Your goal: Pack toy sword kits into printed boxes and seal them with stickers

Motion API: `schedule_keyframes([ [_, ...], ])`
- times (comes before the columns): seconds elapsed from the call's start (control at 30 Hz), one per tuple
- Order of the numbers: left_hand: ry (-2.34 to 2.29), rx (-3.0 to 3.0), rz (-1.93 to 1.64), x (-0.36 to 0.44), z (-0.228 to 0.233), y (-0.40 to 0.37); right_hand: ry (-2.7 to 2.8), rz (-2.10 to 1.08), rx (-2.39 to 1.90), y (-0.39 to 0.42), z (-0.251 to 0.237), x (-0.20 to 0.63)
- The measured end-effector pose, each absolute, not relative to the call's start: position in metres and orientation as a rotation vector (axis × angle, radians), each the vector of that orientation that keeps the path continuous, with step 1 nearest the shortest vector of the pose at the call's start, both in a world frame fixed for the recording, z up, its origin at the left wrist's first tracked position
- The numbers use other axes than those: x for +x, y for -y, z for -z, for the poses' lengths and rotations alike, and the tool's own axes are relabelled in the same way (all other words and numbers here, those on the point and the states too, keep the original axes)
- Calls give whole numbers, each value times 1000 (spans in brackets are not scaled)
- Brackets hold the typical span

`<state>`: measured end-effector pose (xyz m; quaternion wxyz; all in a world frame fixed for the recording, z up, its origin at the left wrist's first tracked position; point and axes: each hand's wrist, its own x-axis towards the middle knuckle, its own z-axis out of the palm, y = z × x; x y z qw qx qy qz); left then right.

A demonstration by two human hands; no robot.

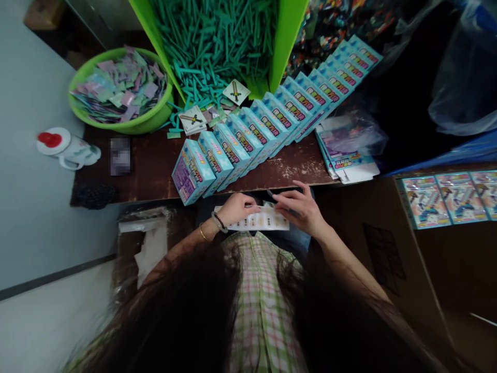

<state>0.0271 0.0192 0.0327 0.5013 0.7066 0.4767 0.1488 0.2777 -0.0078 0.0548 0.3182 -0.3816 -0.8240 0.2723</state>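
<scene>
A white sheet of small printed labels (268,223) lies across my lap, just below the table edge. My left hand (237,211) grips its left part, thumb and fingers pressed together at the upper edge. At the sheet's right end is my right hand (302,210), thumb and forefinger brought together and the other fingers raised. A small dark piece shows by the right fingertips; what they pinch is too small to make out. Just beyond the hands, a slanting row of light blue printed boxes (236,147) stands on the dark table (151,176).
A green bin (289,41) of teal plastic pieces stands behind the boxes. Left are a green basin (143,124) of small packets and a white mug (73,147). Flattened boxes (349,160) lie right. Below, a cardboard carton (388,233) stands beside printed packages (462,199).
</scene>
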Motion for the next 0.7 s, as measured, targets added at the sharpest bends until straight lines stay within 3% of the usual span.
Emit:
schedule_keyframes([
  [0.13,-1173,1715,-323,26,-32,-21,2018,-865,-942,16,-64,277],
  [0.4,-1215,1840,-335,30,-33,-16,2102,-1025,-1026,-5,-37,254],
  [0.57,-1202,1719,-315,22,-29,-19,2105,-1051,-919,0,-66,254],
  [0.7,-1239,1686,-287,20,-25,-19,1845,-941,-1044,-50,-89,258],
])
